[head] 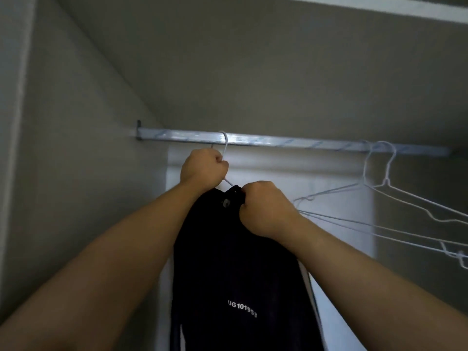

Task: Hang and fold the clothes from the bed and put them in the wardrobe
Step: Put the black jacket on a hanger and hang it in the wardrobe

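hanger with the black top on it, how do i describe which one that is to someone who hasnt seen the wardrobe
Find the metal rail running across the wardrobe. Near its left end a white wire hanger hooks over it, gripped by the left hand. It alone carries a garment, a black top with white lettering; the hangers to the right are bare.

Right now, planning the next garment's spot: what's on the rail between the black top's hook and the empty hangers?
Nothing: rail is bare between hook and empty hangers, head view.
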{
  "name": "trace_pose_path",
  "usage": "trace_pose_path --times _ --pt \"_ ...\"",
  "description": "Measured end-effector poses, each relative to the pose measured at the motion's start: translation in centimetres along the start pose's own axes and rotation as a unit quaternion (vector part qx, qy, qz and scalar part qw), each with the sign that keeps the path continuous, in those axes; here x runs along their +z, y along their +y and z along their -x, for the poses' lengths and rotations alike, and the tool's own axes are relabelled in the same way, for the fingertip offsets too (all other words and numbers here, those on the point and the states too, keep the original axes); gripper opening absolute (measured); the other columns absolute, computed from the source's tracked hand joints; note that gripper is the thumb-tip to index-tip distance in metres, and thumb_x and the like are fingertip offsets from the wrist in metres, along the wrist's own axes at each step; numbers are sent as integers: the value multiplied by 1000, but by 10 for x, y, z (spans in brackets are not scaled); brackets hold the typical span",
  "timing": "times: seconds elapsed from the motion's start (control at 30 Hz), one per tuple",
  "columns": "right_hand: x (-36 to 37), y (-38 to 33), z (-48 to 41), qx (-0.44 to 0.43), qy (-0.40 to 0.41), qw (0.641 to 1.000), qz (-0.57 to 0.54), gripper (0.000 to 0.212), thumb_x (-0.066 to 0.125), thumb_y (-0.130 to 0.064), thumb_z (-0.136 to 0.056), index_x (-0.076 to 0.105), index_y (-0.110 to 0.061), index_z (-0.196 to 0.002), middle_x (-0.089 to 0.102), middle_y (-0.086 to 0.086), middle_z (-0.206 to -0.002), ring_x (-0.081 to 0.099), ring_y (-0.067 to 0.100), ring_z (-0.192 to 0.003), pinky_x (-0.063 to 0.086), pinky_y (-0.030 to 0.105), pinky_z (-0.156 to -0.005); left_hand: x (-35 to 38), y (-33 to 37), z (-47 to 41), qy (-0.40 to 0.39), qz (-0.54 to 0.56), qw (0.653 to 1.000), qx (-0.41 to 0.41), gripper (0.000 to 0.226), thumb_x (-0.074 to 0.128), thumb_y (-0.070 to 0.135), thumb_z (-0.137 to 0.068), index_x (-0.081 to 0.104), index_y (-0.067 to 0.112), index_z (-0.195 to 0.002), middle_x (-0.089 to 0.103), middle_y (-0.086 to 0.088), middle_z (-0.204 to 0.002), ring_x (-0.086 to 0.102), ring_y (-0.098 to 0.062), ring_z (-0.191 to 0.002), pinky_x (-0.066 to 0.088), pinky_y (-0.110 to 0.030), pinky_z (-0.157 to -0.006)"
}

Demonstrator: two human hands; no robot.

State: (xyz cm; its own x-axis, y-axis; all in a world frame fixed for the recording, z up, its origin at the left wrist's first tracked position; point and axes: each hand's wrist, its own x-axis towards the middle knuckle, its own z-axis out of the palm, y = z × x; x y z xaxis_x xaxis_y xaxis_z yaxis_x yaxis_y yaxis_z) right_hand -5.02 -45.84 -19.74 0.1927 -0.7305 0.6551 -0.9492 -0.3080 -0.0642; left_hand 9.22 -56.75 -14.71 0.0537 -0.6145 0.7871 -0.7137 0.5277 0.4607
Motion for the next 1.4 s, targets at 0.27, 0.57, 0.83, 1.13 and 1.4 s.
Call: trace_pose_path --times 0.27,0.57,0.83,1.13,1.4 --pt "52 -61 -17 -98 22 994 -53 18 53 -10 -94 42 -15 -80 35 -2 -80 41 14 -64 25 24 -48 -46 -49 4 69 -65 993 -71 26 60 34 -88 67 14 -74 73 -1 -75 69 -21 -76 59 -37 -73" --pt "22 -1 1 44 182 961 -204 28 42 -33 -101 65 -20 -91 67 -2 -91 61 21 -83 44 32 -68 -38 57 40 56 -324 944 15 35 52 39 -94 64 11 -112 67 -10 -110 66 -30 -99 43 -32 -71" --pt "-41 155 64 233 335 913 10 35 53 -20 -90 62 -18 -124 61 11 -123 53 32 -114 46 43 -91 81 175 41 -473 -218 851 -65 34 46 29 -105 61 0 -94 64 -16 -93 63 -26 -67 51 -29 -59" --pt "-83 229 128 289 132 910 265 38 46 -22 -95 54 -16 -131 59 9 -130 43 33 -121 36 43 -96 178 196 84 -383 177 901 -101 33 41 13 -99 48 -1 -128 63 -15 -80 64 -23 -45 42 -20 -35" --pt "-76 239 127 283 64 919 265 41 41 -33 -101 47 -19 -140 52 9 -141 39 33 -129 32 45 -104 201 178 103 -426 97 900 2 43 39 32 -102 47 7 -136 69 -20 -95 76 -34 -80 61 -35 -66"
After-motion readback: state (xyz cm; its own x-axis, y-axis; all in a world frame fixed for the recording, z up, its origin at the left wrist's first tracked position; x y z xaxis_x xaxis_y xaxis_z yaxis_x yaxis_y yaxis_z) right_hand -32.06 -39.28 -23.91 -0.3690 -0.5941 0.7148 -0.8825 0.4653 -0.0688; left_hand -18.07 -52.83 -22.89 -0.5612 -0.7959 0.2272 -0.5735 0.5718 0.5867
